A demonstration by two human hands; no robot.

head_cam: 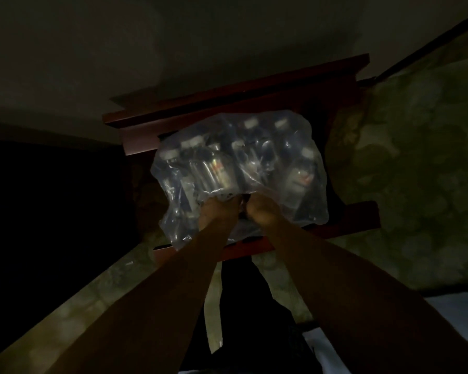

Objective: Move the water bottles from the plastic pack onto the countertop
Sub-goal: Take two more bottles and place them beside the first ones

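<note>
A clear plastic pack (303, 209) wrapped around several water bottles (216, 171) with white caps lies on a dark red wooden stand (238, 101) in the middle of the dim head view. Both my hands meet at the pack's near edge. My left hand (216, 211) is closed on the plastic wrap there. My right hand (260, 211) grips the wrap right beside it. The fingers of both hands are partly hidden in the crumpled film. The countertop (416, 171), a mottled greenish stone surface, spreads to the right of the stand.
The same greenish stone surface (79, 306) runs along the lower left. A pale wall (173, 44) fills the top. Dark shadow covers the left side. A white cloth or sheet (457, 303) shows at the lower right.
</note>
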